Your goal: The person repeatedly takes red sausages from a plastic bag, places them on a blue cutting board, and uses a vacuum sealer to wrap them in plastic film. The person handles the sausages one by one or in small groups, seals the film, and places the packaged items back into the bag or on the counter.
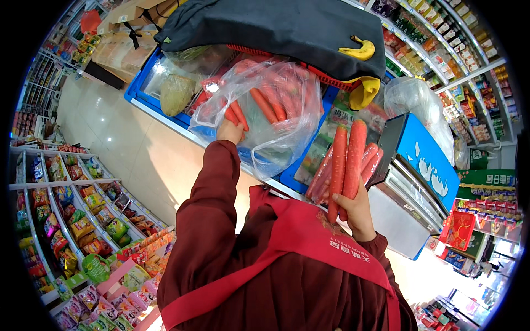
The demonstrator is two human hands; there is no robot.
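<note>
My left hand (229,131) is closed around the ends of carrots (239,115) at the near left side of a clear plastic bag (266,144). More loose carrots (264,105) lie inside that bag, partly veiled by its film. In my right hand (356,208), two long carrots (354,154) stand side by side, tips down toward my apron. Behind them, plastic-wrapped carrots (319,179) rest on the counter's near edge, partly hidden by the held pair.
A blue-edged display bin (132,94) holds a wrapped green-brown vegetable (176,95). Dark cloth (265,25) covers the far side, with a banana (359,48) on it. A blue-topped machine (425,157) stands right. Snack shelves (72,212) line the left.
</note>
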